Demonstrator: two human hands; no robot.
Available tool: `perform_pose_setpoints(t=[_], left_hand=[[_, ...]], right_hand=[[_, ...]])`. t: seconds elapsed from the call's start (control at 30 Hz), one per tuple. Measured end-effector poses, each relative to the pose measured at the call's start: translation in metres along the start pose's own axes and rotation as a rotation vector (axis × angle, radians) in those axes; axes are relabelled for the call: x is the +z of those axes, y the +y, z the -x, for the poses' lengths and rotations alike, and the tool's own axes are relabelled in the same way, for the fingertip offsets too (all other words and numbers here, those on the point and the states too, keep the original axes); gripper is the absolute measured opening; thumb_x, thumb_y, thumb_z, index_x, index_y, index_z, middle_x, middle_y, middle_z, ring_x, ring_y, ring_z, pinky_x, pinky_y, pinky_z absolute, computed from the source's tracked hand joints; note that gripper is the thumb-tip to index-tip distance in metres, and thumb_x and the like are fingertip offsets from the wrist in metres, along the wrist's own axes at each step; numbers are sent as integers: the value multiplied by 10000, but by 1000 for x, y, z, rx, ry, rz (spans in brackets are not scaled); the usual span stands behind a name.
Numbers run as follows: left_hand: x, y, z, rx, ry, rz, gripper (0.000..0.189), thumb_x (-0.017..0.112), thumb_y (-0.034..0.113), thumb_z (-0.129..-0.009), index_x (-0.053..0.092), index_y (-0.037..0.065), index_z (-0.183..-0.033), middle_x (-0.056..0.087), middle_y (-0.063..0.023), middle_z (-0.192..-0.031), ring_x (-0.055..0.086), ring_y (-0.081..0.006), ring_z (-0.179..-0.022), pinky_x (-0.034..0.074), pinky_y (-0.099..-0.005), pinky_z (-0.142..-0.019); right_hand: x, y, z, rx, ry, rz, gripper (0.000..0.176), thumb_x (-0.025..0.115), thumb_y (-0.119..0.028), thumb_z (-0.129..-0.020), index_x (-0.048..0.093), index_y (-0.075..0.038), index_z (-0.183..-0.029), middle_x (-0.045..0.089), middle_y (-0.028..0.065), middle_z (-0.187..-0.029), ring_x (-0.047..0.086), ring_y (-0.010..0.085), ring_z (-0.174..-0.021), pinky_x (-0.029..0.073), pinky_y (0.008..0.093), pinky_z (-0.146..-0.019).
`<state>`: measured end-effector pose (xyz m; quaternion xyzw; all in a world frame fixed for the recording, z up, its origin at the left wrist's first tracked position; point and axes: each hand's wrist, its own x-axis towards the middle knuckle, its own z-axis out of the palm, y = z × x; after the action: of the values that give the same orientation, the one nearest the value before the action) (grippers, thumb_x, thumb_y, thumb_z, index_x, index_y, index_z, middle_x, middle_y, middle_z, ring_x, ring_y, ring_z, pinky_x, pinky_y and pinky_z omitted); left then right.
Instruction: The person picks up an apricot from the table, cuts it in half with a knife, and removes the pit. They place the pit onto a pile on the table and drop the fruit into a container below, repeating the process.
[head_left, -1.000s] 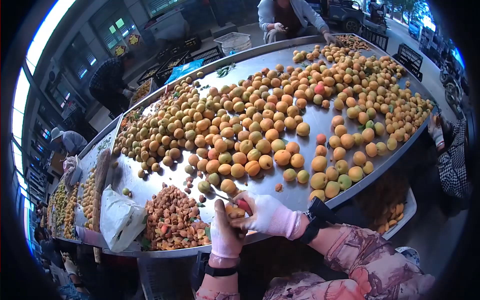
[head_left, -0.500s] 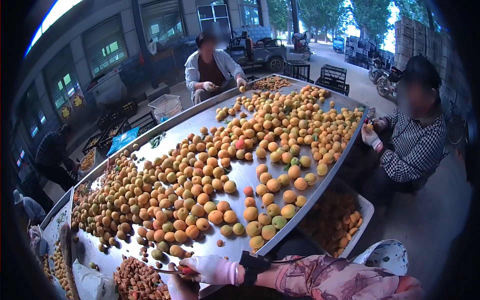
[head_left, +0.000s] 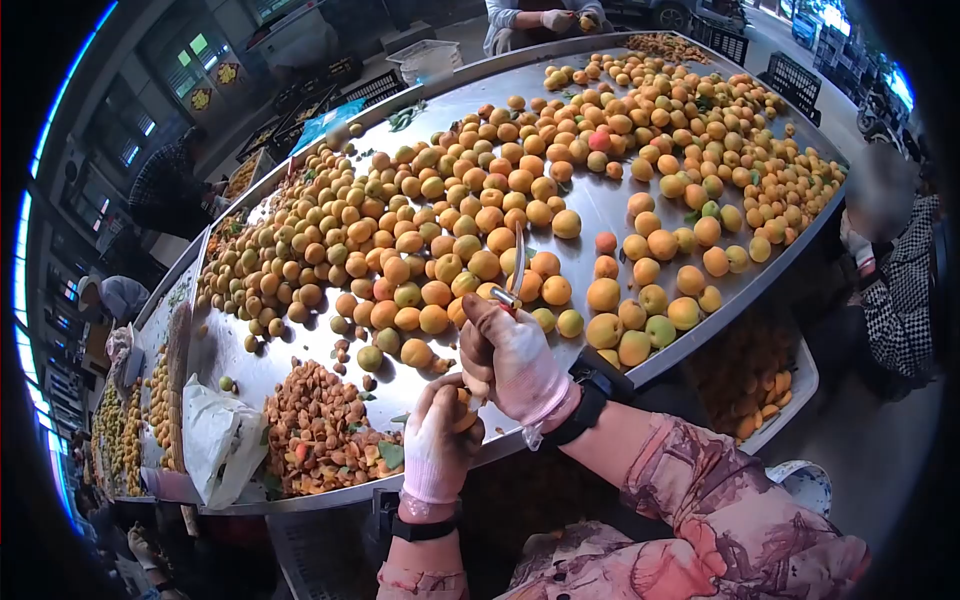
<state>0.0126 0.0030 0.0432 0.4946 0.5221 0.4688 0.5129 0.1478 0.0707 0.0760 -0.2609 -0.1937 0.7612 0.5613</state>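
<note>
My left hand (head_left: 437,445), in a white glove with bare fingertips, is closed around an apricot (head_left: 465,412) near the table's front edge. Just above and to the right, my right hand (head_left: 520,365), gloved alike, grips a small knife (head_left: 518,262). Its thin curved blade points up and away from me, and a bit of red shows at the handle. The two hands nearly touch. Beyond them, many loose apricots (head_left: 410,240) are spread over the metal table (head_left: 330,335). Left of my left hand lies a heap of brown apricot pits (head_left: 318,425) with some leaves.
A white plastic bag (head_left: 222,440) lies left of the pits. Below the right edge stands a white bin (head_left: 800,385) of orange fruit halves, with a bucket (head_left: 800,485) near it. Co-workers are at the far edge, the right side and the left. Black crates (head_left: 795,80) stand behind.
My view has tilted down. Both hands have come up over the table's front edge, and the knife blade, which pointed left, now points upward. An apricot now shows in my left hand.
</note>
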Motion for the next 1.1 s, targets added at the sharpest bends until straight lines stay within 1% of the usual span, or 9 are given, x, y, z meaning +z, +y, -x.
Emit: perform_pose_setpoints(t=[0.17, 0.2, 0.27, 0.33, 0.4, 0.57, 0.7, 0.8, 1.1], left_hand=[[1, 5, -1, 446, 35, -751, 395, 651, -23, -795, 595, 40, -1182, 637, -113, -928, 649, -286, -808, 536, -351, -678], [-2, 0, -2, 380, 10, -731, 512, 683, -47, -697, 595, 56, -1190, 653, -159, -1010, 647, -378, -904, 529, -414, -773], [-1, -1, 2, 301, 32, -782, 492, 685, -37, -709, 589, 50, -1184, 649, -157, -1020, 643, -373, -925, 525, -419, -795], [1, -7, 5, 273, 48, -817, 483, 693, -18, -718, 567, 27, -1182, 639, -167, -1036, 633, -383, -956, 517, -431, -816], [1, -17, 7, 343, 75, -841, 456, 707, 36, -721, 539, 16, -1145, 630, -176, -952, 624, -398, -880, 511, -442, -760], [13, -25, 8, 79, 142, -281, 298, 550, 222, -965, 571, 9, -1172, 639, -108, -898, 611, -222, -827, 512, -350, -721], [25, -21, 9, 78, 194, -111, 523, 337, 467, -1093, 617, 28, -1136, 652, -70, -890, 599, -123, -803, 505, -298, -702], [20, -24, 2, 164, 156, -182, 468, 436, 484, -1068, 556, 41, -1160, 533, 4, -831, 479, -94, -701, 430, -243, -644], [-3, 5, 7, -160, -40, 5, 371, 574, 227, -1013, 502, 11, -1307, 590, -36, -862, 535, -84, -680, 428, -227, -586]], right_hand=[[2, 2, -2, -45, 55, 24, 369, 561, -298, -1036, 458, -140, -719, 368, -44, -549, 325, 69, -397, 230, 255, -354], [2, 2, -1, -64, 44, 59, 370, 564, -293, -1035, 462, -139, -715, 371, -45, -549, 328, 66, -398, 230, 255, -355], [2, 2, 0, -103, 18, 132, 371, 569, -282, -1033, 469, -136, -706, 379, -46, -549, 334, 60, -400, 230, 254, -357], [-3, 17, -9, -424, -22, 403, 375, 573, -273, -1031, 472, -136, -697, 387, -46, -550, 337, 58, -398, 228, 254, -358], [-2, 17, -3, -226, 1, 232, 371, 582, -256, -1022, 461, -142, -690, 381, -49, -541, 330, 62, -385, 221, 252, -353], [1, 15, 0, 23, 94, -110, 344, 585, -250, -1015, 451, -146, -715, 366, -48, -517, 309, 73, -358, 214, 258, -345], [-7, 24, -12, 65, 249, -250, 368, 576, -299, -1015, 406, -190, -707, 296, -65, -512, 217, 80, -346, 153, 272, -336], [-10, 24, -19, 80, 308, -318, 390, 573, -303, -1013, 381, -196, -691, 288, -64, -527, 200, 83, -366, 147, 279, -356], [-14, 25, -27, 122, 361, -460, 383, 584, -340, -1000, 391, -191, -704, 265, -50, -546, 218, 101, -406, 207, 275, -393]])
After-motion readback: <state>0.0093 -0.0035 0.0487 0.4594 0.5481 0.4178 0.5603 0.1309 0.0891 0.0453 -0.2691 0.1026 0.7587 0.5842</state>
